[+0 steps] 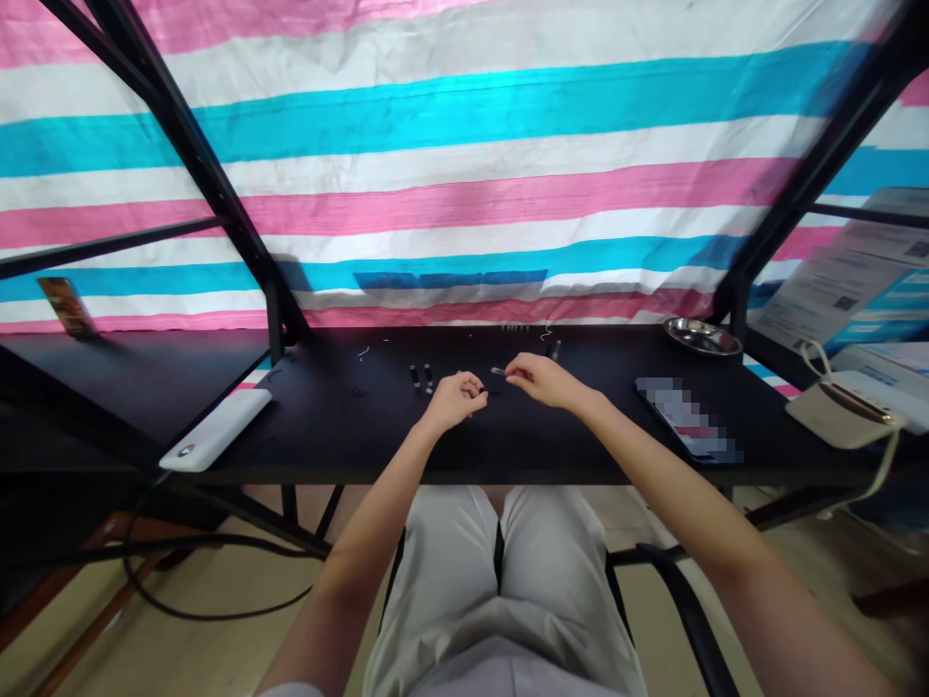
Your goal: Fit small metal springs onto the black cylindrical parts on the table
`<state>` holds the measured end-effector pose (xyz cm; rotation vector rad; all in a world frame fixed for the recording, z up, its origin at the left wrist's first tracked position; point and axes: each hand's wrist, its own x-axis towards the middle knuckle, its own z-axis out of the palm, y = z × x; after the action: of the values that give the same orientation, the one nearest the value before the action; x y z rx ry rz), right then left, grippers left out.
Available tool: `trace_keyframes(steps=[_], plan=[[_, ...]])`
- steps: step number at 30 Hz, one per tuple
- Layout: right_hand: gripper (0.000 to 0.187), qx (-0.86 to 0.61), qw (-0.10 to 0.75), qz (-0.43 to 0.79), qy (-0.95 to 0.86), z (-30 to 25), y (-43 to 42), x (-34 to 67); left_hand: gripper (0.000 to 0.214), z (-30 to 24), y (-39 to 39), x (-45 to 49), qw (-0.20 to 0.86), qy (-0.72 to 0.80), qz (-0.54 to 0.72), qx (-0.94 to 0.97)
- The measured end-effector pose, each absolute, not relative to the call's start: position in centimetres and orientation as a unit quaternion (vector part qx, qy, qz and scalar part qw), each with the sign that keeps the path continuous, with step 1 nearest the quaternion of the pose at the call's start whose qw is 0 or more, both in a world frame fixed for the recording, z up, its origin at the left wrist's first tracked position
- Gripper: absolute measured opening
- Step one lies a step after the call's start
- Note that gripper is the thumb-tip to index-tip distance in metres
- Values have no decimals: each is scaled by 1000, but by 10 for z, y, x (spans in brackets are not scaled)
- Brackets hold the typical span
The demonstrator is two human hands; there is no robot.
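My left hand [457, 399] is closed over the middle of the black table, its fingers pinching a thin black stick-like piece [492, 392] that points right. To its right, my right hand [538, 378] pinches a small clear tube [497, 372], whose end sticks out leftward from the fingertips. Two small clear tubes with black caps, one here [415, 376] and its neighbour [428, 375], stand just left of my left hand. Behind my right hand is another dark-and-clear tube [556, 349], partly hidden. What else the fingers cover cannot be seen.
A shiny metal dish [703, 337] lies at the back right, with a phone [686, 421] in front of it. The white power bank [218, 431] with a cable is on the left. A beige pouch [834, 411] sits far right. Small white bits [364, 352] lie toward the back.
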<state>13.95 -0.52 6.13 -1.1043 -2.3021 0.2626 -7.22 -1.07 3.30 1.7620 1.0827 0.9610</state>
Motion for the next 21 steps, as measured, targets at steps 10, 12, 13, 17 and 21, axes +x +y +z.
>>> trace_keyframes(steps=[10,12,13,17,21], plan=[[15,-381,237,223,-866,64,-17,125,25,38,-15,-63,470,388,362,705],[14,-389,225,233,-862,63,-18,127,23,39,-15,-63,476,383,350,711],[14,-394,220,234,-861,63,-19,128,22,38,-15,-62,476,380,346,714],[15,-412,218,219,-857,59,-22,128,18,37,-15,-58,450,378,335,736],[16,-429,258,223,-836,45,-15,135,25,33,-13,-59,372,411,351,755]])
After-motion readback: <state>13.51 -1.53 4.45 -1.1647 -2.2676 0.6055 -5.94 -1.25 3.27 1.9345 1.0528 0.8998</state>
